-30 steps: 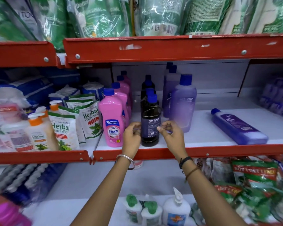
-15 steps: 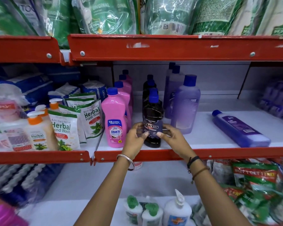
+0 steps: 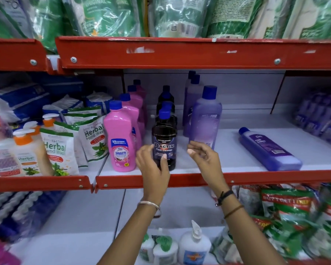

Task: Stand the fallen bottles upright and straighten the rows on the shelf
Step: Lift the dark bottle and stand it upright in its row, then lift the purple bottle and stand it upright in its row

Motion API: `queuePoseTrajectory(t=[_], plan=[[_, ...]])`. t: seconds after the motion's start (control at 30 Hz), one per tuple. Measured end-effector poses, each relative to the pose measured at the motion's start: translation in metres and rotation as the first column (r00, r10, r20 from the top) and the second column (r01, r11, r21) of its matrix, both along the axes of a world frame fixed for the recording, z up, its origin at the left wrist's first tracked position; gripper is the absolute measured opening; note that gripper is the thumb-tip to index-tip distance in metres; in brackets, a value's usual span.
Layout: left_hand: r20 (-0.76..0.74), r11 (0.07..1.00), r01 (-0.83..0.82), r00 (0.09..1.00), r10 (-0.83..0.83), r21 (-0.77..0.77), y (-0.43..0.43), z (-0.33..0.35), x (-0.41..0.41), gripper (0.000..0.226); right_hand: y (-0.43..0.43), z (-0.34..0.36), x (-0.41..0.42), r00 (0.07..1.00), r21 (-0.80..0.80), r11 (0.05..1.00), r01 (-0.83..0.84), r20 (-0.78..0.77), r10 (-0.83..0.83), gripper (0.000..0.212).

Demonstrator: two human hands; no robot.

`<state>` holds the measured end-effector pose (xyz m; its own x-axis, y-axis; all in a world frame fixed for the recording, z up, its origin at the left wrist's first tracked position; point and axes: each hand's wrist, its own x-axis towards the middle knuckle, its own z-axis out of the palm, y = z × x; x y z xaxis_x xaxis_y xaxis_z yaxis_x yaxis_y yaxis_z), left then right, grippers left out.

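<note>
A dark Bactin floor-cleaner bottle (image 3: pixel 164 138) stands upright at the front of the white middle shelf (image 3: pixel 227 161), heading a row of dark bottles. My left hand (image 3: pixel 153 163) wraps the lower left of this bottle, thumb across its label. My right hand (image 3: pixel 204 157) hovers just right of it, fingers apart, touching nothing. A row of pink bottles (image 3: pixel 120 138) stands to the left, a row of pale purple bottles (image 3: pixel 204 119) to the right. One blue-purple bottle (image 3: pixel 269 150) lies on its side further right on the shelf.
Herbal hand-wash pouches (image 3: pixel 57 152) and pump bottles (image 3: pixel 27 148) fill the left bay. A red shelf lip (image 3: pixel 180 52) runs close overhead, with green refill packs above. Purple packs (image 3: pixel 321 119) sit at the far right. The lower shelf holds pump bottles (image 3: pixel 194 247) and green packets.
The dark bottle has been turned so its label faces front. My right hand has come off it and moved right; my left hand stays on it.
</note>
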<state>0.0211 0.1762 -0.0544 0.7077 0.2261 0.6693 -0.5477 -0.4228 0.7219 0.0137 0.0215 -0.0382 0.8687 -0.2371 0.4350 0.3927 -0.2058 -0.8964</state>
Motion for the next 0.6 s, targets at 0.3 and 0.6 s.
queuePoseTrajectory(t=[0.3,0.6], plan=[[-0.336,0.787,0.606,0.769,-0.544,0.113,-0.170,0.025,-0.013,0.030,-0.176,0.025,-0.030,0.901,-0.083,0.897,0.434,0.056,-0.430,0.026],[-0.676,0.763,0.610,0.657,-0.334,0.216,-0.295,0.019,0.012,0.047,-0.279,0.012,0.000,0.730,-0.480,0.811,0.333,-0.413,-0.544,0.051]])
